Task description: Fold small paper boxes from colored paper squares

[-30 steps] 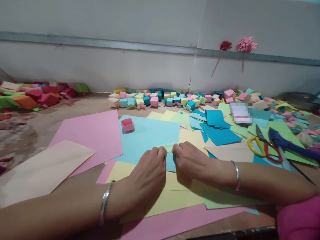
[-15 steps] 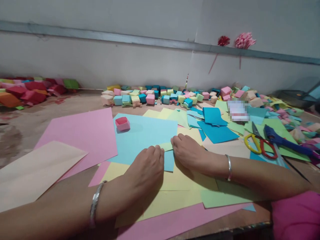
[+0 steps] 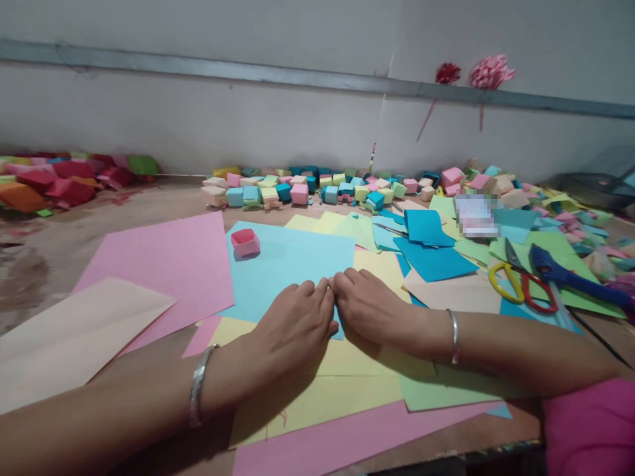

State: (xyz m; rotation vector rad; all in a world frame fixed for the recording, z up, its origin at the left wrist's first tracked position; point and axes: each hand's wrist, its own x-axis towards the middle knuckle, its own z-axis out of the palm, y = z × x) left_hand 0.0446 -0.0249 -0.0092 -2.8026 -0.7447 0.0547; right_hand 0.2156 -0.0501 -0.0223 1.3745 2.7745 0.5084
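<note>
My left hand [image 3: 297, 324] and my right hand [image 3: 370, 304] meet fingertip to fingertip over a light blue sheet [image 3: 297, 264]. Their fingers are closed and bent down on the small pale green paper piece seen between them half a second ago; the hands now hide nearly all of it. Beyond my left hand, a small open pink paper box [image 3: 245, 243] stands on the blue sheet. Yellow sheets [image 3: 317, 403] lie beneath both hands.
Pink paper [image 3: 163, 264] and a cream sheet [image 3: 84, 337] lie at left. Scissors [image 3: 523, 287] and a blue glue gun [image 3: 575, 277] rest at right. Folded paper cubes [image 3: 299, 194] line the wall, with red and orange ones [image 3: 72, 192] farther left.
My hands have come together, fingertips now touching. The pale green paper piece that showed between them has gone out of sight under the fingers. The view has shifted slightly.
</note>
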